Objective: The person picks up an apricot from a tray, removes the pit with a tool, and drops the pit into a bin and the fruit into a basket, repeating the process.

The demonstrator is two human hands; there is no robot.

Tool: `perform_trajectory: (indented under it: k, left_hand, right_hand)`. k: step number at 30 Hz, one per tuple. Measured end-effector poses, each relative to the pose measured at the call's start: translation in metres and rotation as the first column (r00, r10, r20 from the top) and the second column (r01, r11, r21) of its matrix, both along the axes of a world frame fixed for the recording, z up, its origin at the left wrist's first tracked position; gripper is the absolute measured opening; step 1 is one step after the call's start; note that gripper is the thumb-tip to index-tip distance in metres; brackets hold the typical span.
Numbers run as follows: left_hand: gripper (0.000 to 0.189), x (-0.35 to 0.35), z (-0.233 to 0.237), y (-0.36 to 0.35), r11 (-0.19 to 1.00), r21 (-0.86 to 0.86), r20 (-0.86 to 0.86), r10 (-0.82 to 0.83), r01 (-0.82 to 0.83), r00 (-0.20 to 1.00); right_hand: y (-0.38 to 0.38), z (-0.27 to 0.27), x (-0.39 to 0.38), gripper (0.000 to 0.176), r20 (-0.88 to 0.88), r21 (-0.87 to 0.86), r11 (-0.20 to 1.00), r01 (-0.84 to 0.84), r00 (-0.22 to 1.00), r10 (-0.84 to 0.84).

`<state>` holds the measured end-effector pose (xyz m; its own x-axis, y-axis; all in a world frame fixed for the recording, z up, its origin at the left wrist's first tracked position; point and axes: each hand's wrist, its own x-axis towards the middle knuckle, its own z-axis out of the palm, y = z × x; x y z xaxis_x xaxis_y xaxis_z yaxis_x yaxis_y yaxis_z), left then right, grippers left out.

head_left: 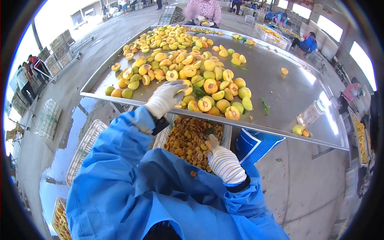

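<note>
My left hand (166, 97), in a white glove, is at the near edge of the metal table (276, 96). Its fingers curl around a yellow peach half (185, 87) beside the heap of whole and halved peaches (164, 60). Lower down, my right hand (225, 162), in a striped glove, is over a white crate (227, 138) filled with small brownish-orange fruit pieces (188, 146). Its fingers are closed, with a bit of orange showing at the tips; what it holds is too small to make out.
A clear plastic jar (310, 114) lies on the table's right side near a few peaches (301, 131). A blue bag (254, 144) hangs below the table edge. White crates (86, 148) stand at left. Across the table, a person in a patterned top (208, 10) handles fruit.
</note>
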<state>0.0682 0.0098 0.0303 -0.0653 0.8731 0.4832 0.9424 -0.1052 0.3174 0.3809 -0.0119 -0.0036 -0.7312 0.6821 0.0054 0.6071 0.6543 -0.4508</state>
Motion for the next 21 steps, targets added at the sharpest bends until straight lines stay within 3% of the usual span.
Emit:
perform_trajectory:
  k: [1, 2, 4, 6, 8, 9, 12, 13, 16, 17, 18, 19, 20, 21]
  left_hand:
    - [0.032, 0.006, -0.004, 0.039, 0.997, 0.002, -0.092, -0.077, 0.077, 0.993]
    - [0.040, 0.008, -0.014, 0.079, 0.985, 0.025, -0.164, -0.164, 0.171, 0.973]
    - [0.051, 0.030, -0.006, 0.124, 0.973, -0.188, -0.277, -0.186, 0.136, 0.943]
    - [0.054, 0.039, -0.019, 0.166, 0.939, -0.339, -0.337, -0.177, 0.056, 0.925]
    - [0.056, 0.065, 0.007, 0.167, 0.806, -0.572, -0.437, -0.137, -0.157, 0.889]
    - [0.051, 0.059, -0.011, 0.184, 0.842, -0.507, -0.403, -0.041, -0.185, 0.914]
    - [0.042, 0.056, -0.007, 0.195, 0.765, -0.563, -0.410, 0.069, -0.312, 0.910]
    - [0.041, 0.054, -0.004, 0.194, 0.733, -0.586, -0.319, 0.182, -0.345, 0.930]
    - [0.056, 0.057, 0.020, 0.144, 0.780, -0.553, -0.371, 0.084, -0.293, 0.925]
    - [0.066, 0.038, -0.001, 0.141, 0.889, -0.409, -0.255, 0.104, -0.205, 0.961]
    - [0.063, 0.037, 0.006, 0.126, 0.914, -0.376, -0.054, 0.143, -0.153, 0.988]
    - [0.060, 0.036, 0.008, 0.110, 0.941, -0.328, 0.273, 0.185, -0.089, 0.944]
    - [0.057, 0.034, 0.002, 0.094, 0.961, -0.271, 0.571, 0.204, -0.052, 0.795]
    - [0.058, 0.030, -0.010, 0.083, 0.957, -0.280, 0.546, 0.223, -0.075, 0.808]
  right_hand:
    - [0.000, 0.000, 0.001, 0.054, -0.045, -0.019, 1.000, -0.007, 0.999, 0.006]
    - [0.001, 0.011, -0.003, 0.056, 0.092, -0.099, 0.995, 0.023, 0.996, -0.014]
    - [0.005, -0.006, 0.000, 0.058, 0.039, -0.041, 0.999, -0.031, 0.999, 0.033]
    - [0.004, -0.003, 0.003, 0.059, 0.008, -0.042, 0.997, -0.057, 0.998, 0.057]
    - [0.005, 0.011, 0.002, 0.058, 0.076, -0.089, 0.996, -0.027, 0.997, 0.034]
    - [0.005, 0.012, 0.003, 0.058, 0.070, -0.099, 0.995, -0.028, 0.997, 0.035]
    - [0.004, 0.009, 0.005, 0.055, 0.040, -0.108, 0.993, -0.036, 0.998, 0.040]
    - [0.004, 0.011, 0.004, 0.053, 0.059, -0.124, 0.992, -0.022, 0.998, 0.029]
    - [0.003, 0.015, 0.000, 0.047, 0.047, -0.159, 0.987, -0.030, 0.998, 0.038]
    - [0.004, 0.017, 0.000, 0.045, 0.032, -0.169, 0.985, -0.040, 0.998, 0.046]
    - [0.007, 0.021, 0.000, 0.044, -0.020, -0.161, 0.987, -0.029, 0.999, 0.026]
    - [0.009, 0.026, 0.000, 0.043, -0.068, -0.164, 0.986, -0.017, 0.998, 0.006]
    - [0.003, 0.024, 0.001, 0.042, -0.113, -0.181, 0.984, -0.005, 0.994, -0.016]
    - [-0.005, 0.011, -0.001, 0.041, -0.103, -0.148, 0.988, -0.044, 0.994, 0.029]
